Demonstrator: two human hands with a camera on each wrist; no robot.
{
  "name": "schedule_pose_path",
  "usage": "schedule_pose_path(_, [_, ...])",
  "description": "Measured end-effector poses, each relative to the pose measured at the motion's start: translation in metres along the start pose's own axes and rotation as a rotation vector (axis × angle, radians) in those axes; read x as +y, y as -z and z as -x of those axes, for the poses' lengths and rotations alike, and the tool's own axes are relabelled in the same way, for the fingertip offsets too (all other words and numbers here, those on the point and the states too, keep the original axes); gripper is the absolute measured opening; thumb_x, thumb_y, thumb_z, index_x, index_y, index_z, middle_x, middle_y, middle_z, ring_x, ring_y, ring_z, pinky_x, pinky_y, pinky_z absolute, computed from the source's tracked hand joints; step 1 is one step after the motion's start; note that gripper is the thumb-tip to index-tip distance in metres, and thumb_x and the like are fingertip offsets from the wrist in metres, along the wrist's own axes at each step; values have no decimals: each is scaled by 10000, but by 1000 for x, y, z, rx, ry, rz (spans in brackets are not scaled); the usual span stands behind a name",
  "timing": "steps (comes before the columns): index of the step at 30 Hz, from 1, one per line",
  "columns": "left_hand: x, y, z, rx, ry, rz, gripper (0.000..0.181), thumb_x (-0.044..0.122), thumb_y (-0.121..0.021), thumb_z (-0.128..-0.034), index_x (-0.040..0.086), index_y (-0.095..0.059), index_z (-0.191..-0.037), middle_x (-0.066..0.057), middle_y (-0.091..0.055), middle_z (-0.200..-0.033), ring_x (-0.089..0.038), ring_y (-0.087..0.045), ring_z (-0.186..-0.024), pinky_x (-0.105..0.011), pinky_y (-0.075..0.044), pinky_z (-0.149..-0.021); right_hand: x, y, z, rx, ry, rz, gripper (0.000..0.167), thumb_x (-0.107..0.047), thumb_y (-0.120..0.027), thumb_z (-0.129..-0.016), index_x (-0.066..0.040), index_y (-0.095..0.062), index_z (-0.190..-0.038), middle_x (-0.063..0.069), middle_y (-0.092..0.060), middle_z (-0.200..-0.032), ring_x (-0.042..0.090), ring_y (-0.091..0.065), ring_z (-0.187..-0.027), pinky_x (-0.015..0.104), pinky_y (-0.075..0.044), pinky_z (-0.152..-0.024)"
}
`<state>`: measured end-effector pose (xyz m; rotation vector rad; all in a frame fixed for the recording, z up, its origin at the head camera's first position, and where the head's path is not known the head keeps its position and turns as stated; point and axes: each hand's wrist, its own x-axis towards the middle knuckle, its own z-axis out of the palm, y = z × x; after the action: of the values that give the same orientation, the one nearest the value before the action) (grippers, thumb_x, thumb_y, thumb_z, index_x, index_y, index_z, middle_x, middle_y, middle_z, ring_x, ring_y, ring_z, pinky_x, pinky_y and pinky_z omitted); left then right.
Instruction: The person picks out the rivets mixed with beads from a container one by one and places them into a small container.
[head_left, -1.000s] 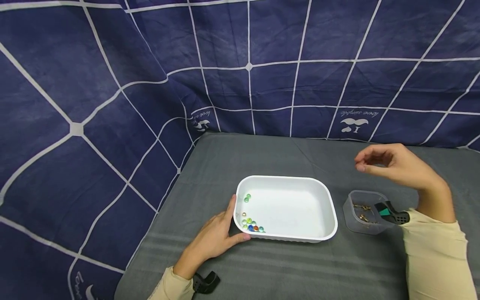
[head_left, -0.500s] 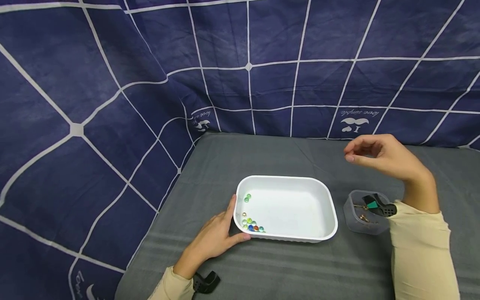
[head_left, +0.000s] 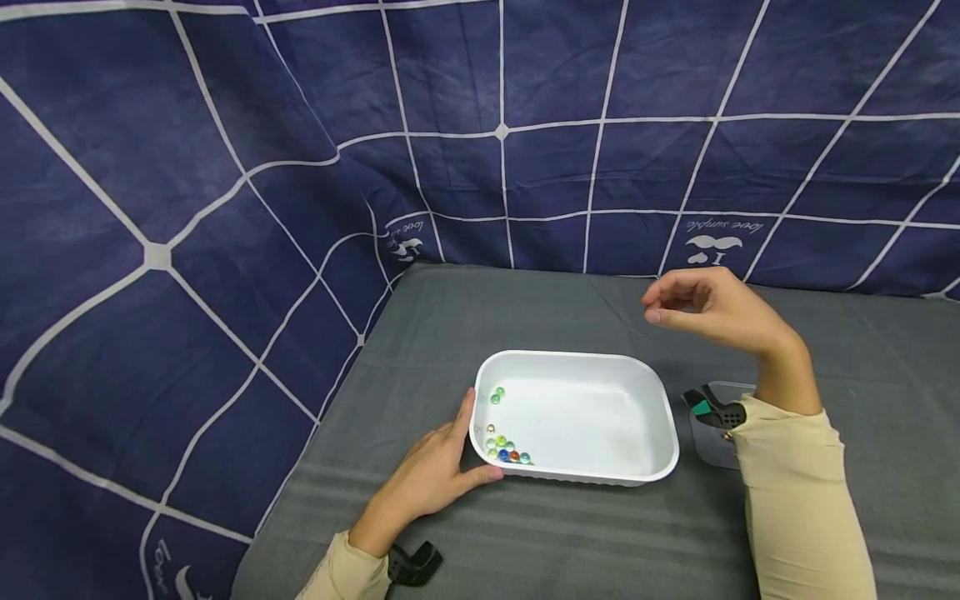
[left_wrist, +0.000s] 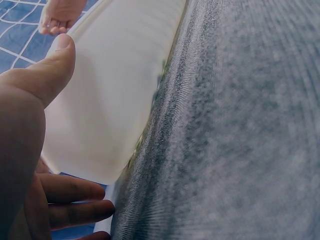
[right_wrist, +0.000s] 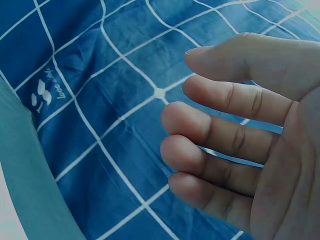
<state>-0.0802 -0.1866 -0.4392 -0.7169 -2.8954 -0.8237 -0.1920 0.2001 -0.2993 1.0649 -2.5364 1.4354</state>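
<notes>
A white rectangular tray (head_left: 592, 412) lies on the grey cloth, with several glass marbles (head_left: 503, 455) gathered in its near left corner. Two green marbles (head_left: 497, 396) sit farther up its left side. My left hand (head_left: 423, 475) rests against that corner, index finger along the left wall and thumb at the front wall; in the left wrist view its fingers are fairly straight. My right hand (head_left: 716, 310) hangs in the air beyond the tray's far right side. Its fingers are loosely curled, and the right wrist view shows nothing held.
A clear plastic box (head_left: 708, 446) stands right of the tray, partly hidden by my right wrist and sleeve. A small gold-coloured piece shows in it. A dark blue checked cloth (head_left: 547, 175) hangs behind and at the left of the grey surface (head_left: 480, 308).
My right hand has moved left and slightly up, from above the clear box towards the tray, and the forearm now covers more of the box. The left hand and tray have stayed put.
</notes>
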Motion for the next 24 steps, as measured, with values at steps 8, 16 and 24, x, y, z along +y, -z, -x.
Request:
schedule_pose_path(8, [1, 0, 0, -4, -3, -1, 1107, 582, -700, -843, -22, -119, -1567, -260, -526, -1382, -368, -568, -1201, -505, -468, -944, 0, -13, -16, -50, 6, -40, 108, 5, -703, -900, 17, -690, -1007, 124, -697, -908, 134, -666, -826, 231, -539, -732])
schedule_pose_path(16, [1, 1, 0, -1, 7, 2, 1102, 580, -703, -843, -26, -131, -1565, -260, -542, -1363, -363, -578, -1185, -508, -468, -939, 1, -34, -33, -95, 14, -128, 114, 28, -688, -902, 40, -685, -1015, 165, -689, -938, 176, -670, -845, 250, -548, -751])
schedule_pose_path(24, [1, 1, -1, -3, 0, -5, 1099, 586, -695, -847, -18, -126, -1568, -256, -546, -1361, -355, -582, -1179, -502, -470, -940, 1, -51, -47, -132, -3, -160, 131, 20, -697, -898, 37, -688, -1027, 110, -694, -944, 182, -667, -849, 266, -546, -735])
